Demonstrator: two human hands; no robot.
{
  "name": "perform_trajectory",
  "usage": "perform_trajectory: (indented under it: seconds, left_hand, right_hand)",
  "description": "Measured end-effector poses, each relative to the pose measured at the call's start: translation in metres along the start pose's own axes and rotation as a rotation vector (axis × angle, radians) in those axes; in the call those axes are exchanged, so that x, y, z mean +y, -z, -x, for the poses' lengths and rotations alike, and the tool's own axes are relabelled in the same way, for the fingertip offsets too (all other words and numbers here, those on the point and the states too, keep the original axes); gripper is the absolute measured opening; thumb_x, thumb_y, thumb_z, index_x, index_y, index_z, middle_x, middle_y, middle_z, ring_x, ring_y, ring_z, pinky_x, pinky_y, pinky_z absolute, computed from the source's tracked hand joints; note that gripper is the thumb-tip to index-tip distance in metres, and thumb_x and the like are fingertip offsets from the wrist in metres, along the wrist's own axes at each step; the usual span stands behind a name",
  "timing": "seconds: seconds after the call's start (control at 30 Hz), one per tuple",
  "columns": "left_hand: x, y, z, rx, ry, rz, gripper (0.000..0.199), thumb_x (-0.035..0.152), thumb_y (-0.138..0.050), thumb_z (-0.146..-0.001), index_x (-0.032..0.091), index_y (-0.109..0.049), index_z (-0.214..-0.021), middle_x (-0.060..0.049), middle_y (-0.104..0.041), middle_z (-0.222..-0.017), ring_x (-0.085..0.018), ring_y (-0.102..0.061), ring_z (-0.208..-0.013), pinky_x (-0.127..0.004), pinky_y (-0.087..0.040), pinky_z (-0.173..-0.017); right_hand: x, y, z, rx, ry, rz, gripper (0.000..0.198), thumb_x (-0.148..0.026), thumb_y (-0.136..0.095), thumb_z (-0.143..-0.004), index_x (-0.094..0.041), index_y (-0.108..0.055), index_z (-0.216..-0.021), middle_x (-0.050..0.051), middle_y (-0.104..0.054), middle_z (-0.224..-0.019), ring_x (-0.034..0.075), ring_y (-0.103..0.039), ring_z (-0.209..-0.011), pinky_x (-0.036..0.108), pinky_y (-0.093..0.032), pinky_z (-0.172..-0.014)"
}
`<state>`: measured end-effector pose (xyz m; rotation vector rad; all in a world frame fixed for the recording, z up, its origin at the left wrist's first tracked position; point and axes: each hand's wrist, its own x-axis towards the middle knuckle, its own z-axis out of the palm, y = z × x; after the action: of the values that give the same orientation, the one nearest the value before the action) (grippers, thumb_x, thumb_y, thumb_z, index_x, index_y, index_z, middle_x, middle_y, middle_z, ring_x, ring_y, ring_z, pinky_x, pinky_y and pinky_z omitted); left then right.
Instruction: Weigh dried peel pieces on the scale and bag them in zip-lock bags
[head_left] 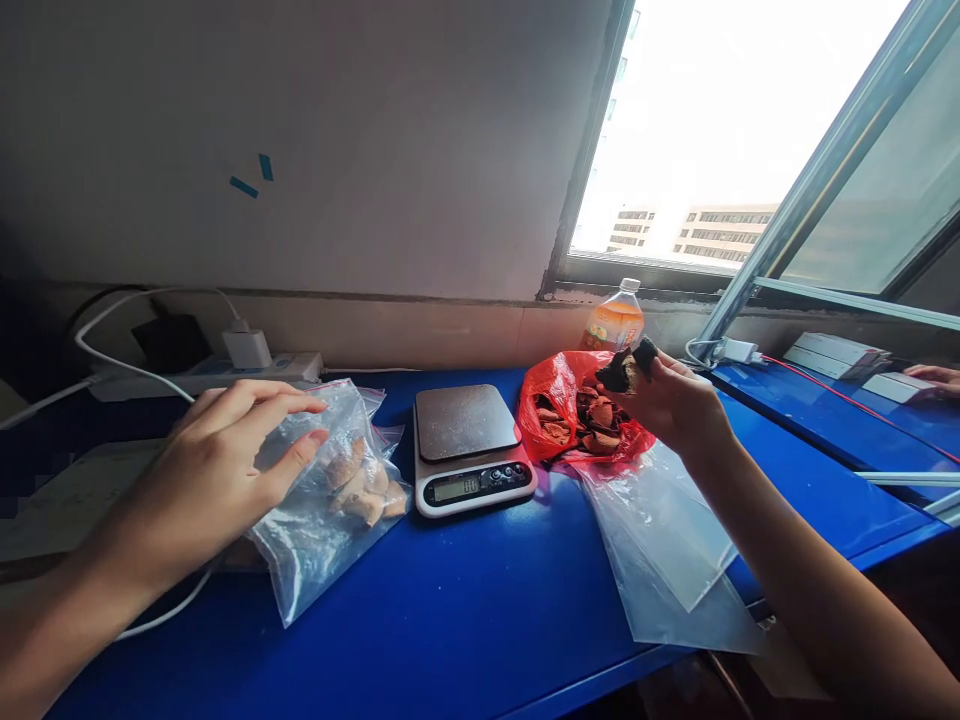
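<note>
My right hand (684,405) is closed on dark, rough chunks (628,368), held above a red plastic bag (541,385). Inside that opened bag lie several reddish-brown broken pieces (596,415). On the left, my left hand (236,455) hovers over a clear zip bag (289,560) with its fingers apart and nothing in them. Pale tan chunks (364,485) show through the clear plastic. Between the hands stands a digital kitchen scale (469,420) with a bare metal plate; its lit display is too small to read surely. Flat clear bags (660,560) lie under my right forearm.
A bottle of orange drink (619,315) stands behind the red bag by the window. Along the wall, a power strip (292,372) carries a white charger (247,348) and cables. Past a metal frame (739,280), white boxes (836,355) sit near another person's hand (934,378).
</note>
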<state>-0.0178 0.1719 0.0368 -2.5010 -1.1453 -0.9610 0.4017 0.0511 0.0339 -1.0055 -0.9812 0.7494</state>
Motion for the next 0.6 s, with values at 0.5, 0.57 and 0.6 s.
perform_trajectory:
  seconds: [0.5, 0.57, 0.6]
  left_hand:
    - [0.129, -0.048, -0.035, -0.384, 0.215, 1.19, 0.03, 0.041, -0.061, -0.084, 0.018, -0.06, -0.104, -0.005, -0.072, -0.086, -0.021, -0.07, -0.08, -0.03, -0.054, -0.071]
    - [0.126, -0.057, -0.033, -0.379, 0.255, 1.147, 0.025, 0.041, -0.06, -0.085, 0.018, -0.059, -0.095, -0.003, -0.07, -0.076, -0.019, -0.068, -0.072, -0.028, -0.052, -0.064]
    - [0.124, -0.059, -0.031, -0.372, 0.276, 1.118, 0.024, 0.04, -0.06, -0.085, 0.018, -0.059, -0.092, -0.003, -0.069, -0.076, -0.019, -0.067, -0.071, -0.027, -0.051, -0.062]
  right_hand:
    - [0.021, -0.105, 0.028, -0.451, -0.253, -0.294, 0.019, -0.034, -0.076, -0.074, -0.021, -0.064, -0.082, 0.0, -0.065, -0.08, 0.014, -0.063, -0.074, 0.031, -0.055, -0.076]
    - [0.028, -0.103, 0.029, -0.399, -0.283, -0.325, 0.017, -0.031, -0.076, -0.076, -0.021, -0.064, -0.084, 0.0, -0.066, -0.084, 0.014, -0.064, -0.078, 0.032, -0.055, -0.078]
    - [0.031, -0.101, 0.029, -0.364, -0.297, -0.331, 0.017, -0.03, -0.076, -0.077, -0.021, -0.064, -0.086, 0.0, -0.066, -0.087, 0.015, -0.065, -0.083, 0.034, -0.055, -0.079]
